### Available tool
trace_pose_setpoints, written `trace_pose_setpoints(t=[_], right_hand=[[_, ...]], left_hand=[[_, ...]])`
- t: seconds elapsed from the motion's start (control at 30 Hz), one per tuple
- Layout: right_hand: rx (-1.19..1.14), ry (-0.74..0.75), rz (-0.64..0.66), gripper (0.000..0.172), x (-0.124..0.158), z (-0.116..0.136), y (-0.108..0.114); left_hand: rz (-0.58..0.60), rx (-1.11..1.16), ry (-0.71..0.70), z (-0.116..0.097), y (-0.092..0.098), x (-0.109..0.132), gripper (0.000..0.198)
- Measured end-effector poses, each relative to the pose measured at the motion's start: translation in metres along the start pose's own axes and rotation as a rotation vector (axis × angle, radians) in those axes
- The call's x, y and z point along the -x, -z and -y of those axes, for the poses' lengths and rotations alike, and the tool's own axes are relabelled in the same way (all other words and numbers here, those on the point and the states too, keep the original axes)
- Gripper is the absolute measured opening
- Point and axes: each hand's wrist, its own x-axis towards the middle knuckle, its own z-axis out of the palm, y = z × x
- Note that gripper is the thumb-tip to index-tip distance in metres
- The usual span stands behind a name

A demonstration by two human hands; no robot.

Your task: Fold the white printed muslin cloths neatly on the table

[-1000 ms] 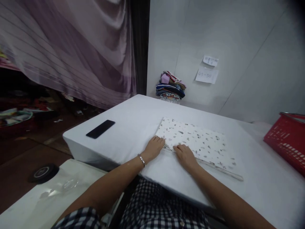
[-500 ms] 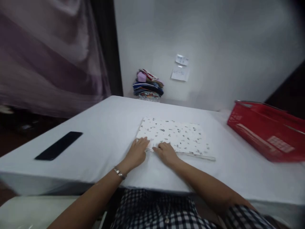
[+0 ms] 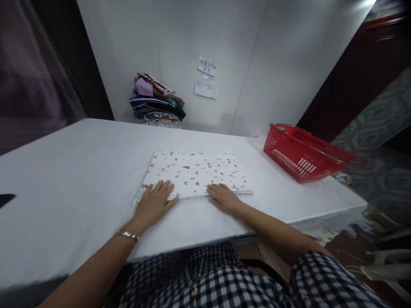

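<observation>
A folded white cloth (image 3: 195, 171) with small scattered grey and brown prints lies flat on the white-covered table (image 3: 105, 171). My left hand (image 3: 156, 201) rests palm down on its near left part, fingers spread, thumb along the near edge. On the near edge right of the middle lies my right hand (image 3: 223, 196), flat, with its fingertips on the cloth. Neither hand grips anything. Layered folds show along the near edge and at the near left corner.
A red plastic basket (image 3: 298, 154) with metal handles stands at the table's right. Folded coloured cloths (image 3: 159, 100) are stacked at the back by the wall, below two paper notes (image 3: 205, 77). A dark flat object (image 3: 5, 199) shows at the left edge.
The view has turned to the right, so things appear further left. My hands have moved apart along the cloth's near edge, and the left hand's fingers have spread.
</observation>
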Motion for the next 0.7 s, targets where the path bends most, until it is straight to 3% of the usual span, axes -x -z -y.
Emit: trace_pose_setpoints(t=[0.17,0.3,0.4,0.57,0.7], right_hand=[[0.017,-0.340,-0.002,0.043,0.085,-0.076,0.026],[-0.223,-0.734,-0.193,0.038,0.128,-0.113,0.041],[-0.361,-0.941,-0.202,0.033,0.127,-0.114,0.040],[-0.513,-1.036,-0.051,0.028,0.096,-0.103,0.035],[-0.513,-1.083,0.060,0.032,0.076,-0.105,0.049]], left_hand=[[-0.009,-0.009,-0.020,0.001,0.000,0.001,0.064],[-0.070,-0.042,-0.053,-0.001,0.001,-0.001,0.058],[-0.097,-0.034,-0.123,-0.004,0.002,-0.005,0.047],[-0.077,0.009,-0.171,-0.007,0.001,-0.007,0.039],[-0.058,0.069,-0.149,-0.005,-0.001,-0.005,0.038]])
